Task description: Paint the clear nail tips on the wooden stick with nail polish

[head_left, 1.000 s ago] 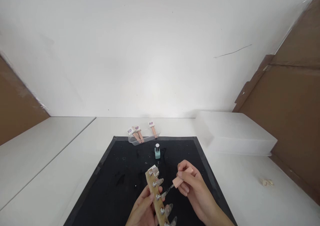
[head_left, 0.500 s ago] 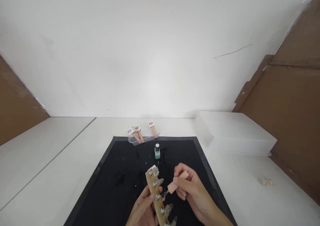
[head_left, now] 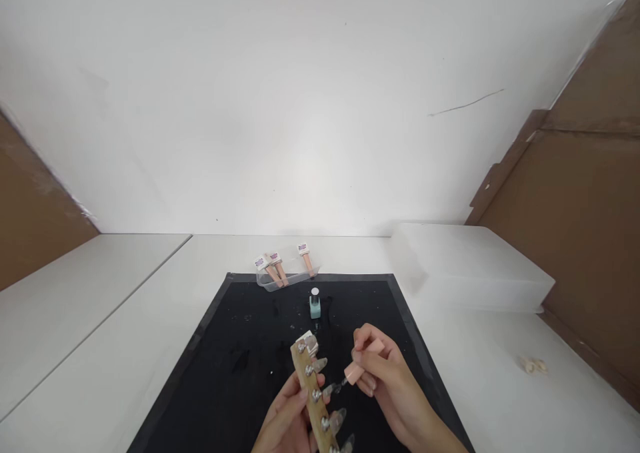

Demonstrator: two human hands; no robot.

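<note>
My left hand (head_left: 287, 416) grips a wooden nail-tip stand (head_left: 314, 403) with a row of silver studs along it. Several clear false nails (head_left: 338, 419) stick out from its right side. Between the fingers of my right hand (head_left: 383, 373) is a nail polish brush with a pink cap (head_left: 365, 363). The brush tip points down and left, at the end of the middle nail; whether it touches I cannot tell. Part of a white-labelled thing (head_left: 309, 341) shows behind the stand's upper end. Beyond the stand stands a small mint-green bottle (head_left: 315, 306) with a white top.
A clear plastic tray (head_left: 295, 279) holds several pink-handled pieces with white labels at the mat's far edge. The black mat (head_left: 240, 346) lies on a white table. To the right are a white block (head_left: 475, 266) and small beige bits (head_left: 533, 365).
My right hand has moved slightly right and up, drawing the brush from the stand's edge outward to the middle nail's tip. The left hand and stand stay nearly still.
</note>
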